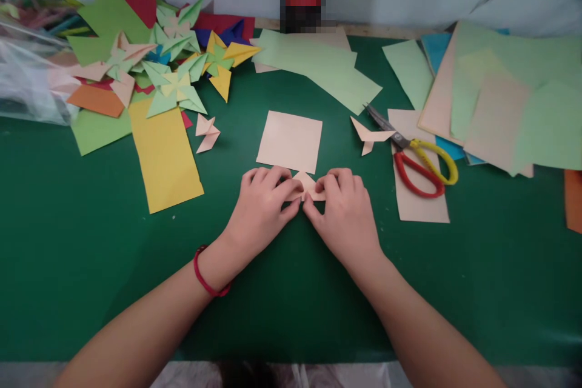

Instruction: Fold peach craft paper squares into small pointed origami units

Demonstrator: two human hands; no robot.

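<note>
A small folded pink paper [304,182] lies on the green table between my two hands, its peak pointing away from me. My left hand [268,197], with a red cord on the wrist, pinches its left side. On the other side my right hand [341,203] grips it, thumb and fingertips close to the middle. The fingers cover much of the paper. Just beyond it rests a flat pink square sheet [290,140]. Two folded pink pieces sit apart, one left [208,133] and one right [370,135], the latter touching the scissors.
Scissors [421,160] with red and yellow handles lie on a pink strip [422,209]. A yellow sheet [166,157] is at left, below several folded paper stars [177,86]. Green sheets [309,60] lie at the back, more stacked paper [495,103] at right. A plastic bag [31,79] occupies the far left.
</note>
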